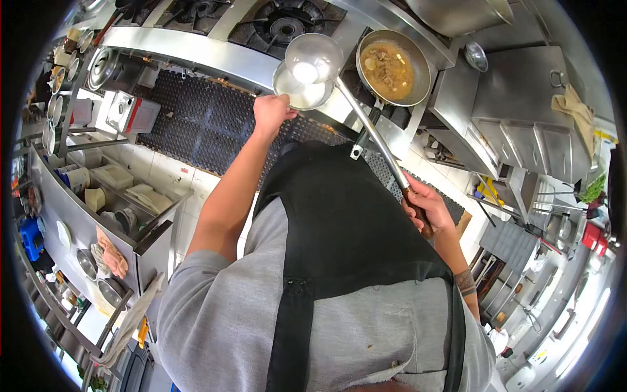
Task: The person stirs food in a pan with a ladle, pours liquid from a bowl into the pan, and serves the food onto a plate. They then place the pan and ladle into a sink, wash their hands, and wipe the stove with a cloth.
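Note:
My left hand (273,114) grips the rim of a metal bowl (299,95) that holds something whitish. Over the bowl's far side is the round head of a large ladle (315,57). The ladle's long handle runs down to the right, and my right hand (426,206) is wrapped round its brown grip. To the right of the ladle, a pan (394,67) of brownish liquid with solid pieces sits on the stove, its handle pointing toward me.
A gas burner (285,27) lies beyond the bowl. A large pot (457,14) stands at the upper right, near a small metal bowl (476,57). To the left, a steel counter (98,228) holds containers. Black matting (202,124) covers the floor.

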The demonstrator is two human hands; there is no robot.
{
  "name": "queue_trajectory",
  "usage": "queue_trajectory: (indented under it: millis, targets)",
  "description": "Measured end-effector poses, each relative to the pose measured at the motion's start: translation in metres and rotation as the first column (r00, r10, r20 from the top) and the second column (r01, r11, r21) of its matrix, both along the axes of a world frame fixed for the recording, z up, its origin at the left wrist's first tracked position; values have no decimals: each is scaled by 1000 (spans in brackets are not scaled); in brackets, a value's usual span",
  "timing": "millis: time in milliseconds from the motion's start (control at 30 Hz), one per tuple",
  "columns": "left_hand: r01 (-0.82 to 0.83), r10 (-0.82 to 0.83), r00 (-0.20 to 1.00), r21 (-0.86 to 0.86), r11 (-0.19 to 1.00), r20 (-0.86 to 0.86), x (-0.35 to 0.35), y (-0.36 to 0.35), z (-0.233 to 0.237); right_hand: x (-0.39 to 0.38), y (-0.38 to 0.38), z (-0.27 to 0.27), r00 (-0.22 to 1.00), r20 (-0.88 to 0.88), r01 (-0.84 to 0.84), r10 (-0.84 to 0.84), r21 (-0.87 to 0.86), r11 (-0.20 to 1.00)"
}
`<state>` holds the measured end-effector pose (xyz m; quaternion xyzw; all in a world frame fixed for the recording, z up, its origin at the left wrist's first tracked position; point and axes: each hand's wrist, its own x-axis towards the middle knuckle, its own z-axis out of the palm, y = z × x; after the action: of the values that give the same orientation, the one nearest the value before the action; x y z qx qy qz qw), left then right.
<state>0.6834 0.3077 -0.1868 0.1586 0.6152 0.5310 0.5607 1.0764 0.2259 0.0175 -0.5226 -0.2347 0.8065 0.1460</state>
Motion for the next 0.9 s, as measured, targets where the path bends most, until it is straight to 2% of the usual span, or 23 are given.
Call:
queue_trajectory:
  millis: [133, 200, 333, 400, 500, 533, 600, 767, 833, 900]
  targets:
    - [25, -25, 1000, 16, 1000, -5, 4, 10, 11, 8, -4, -4, 998, -57, 37, -38, -15, 999]
    - [29, -29, 999, 24, 999, -23, 6, 16, 20, 11, -7, -7, 985, -126, 109, -116, -62, 992]
    - [38, -37, 999, 49, 998, -16, 13, 24, 34, 18, -15, -15, 968, -146, 193, -204, -82, 978]
    - [30, -32, 999, 94, 995, 12, 15, 29, 35, 20, -16, -19, 916, -244, 284, -317, -162, 945]
    - [60, -60, 998, 106, 993, 2, 18, 35, 35, 24, -18, -21, 855, -334, 348, -397, -199, 916]
    - [67, -67, 998, 107, 992, 0, 19, 37, 35, 26, -16, -21, 856, -356, 339, -376, -164, 927]
    - [40, -42, 999, 109, 993, 13, 22, 39, 36, 33, -16, -26, 842, -349, 382, -410, -150, 912]
    - [99, -98, 995, 89, 991, -14, 27, 34, 33, 51, -16, -40, 781, -353, 499, -515, -144, 855]
    - [127, -126, 992, 57, 990, -26, 27, 31, 19, 57, -15, -41, 777, -335, 518, -533, -143, 844]
    - [82, -83, 996, 52, 995, 22, 26, 27, -1, 64, -16, -45, 781, -296, 549, -550, -93, 831]
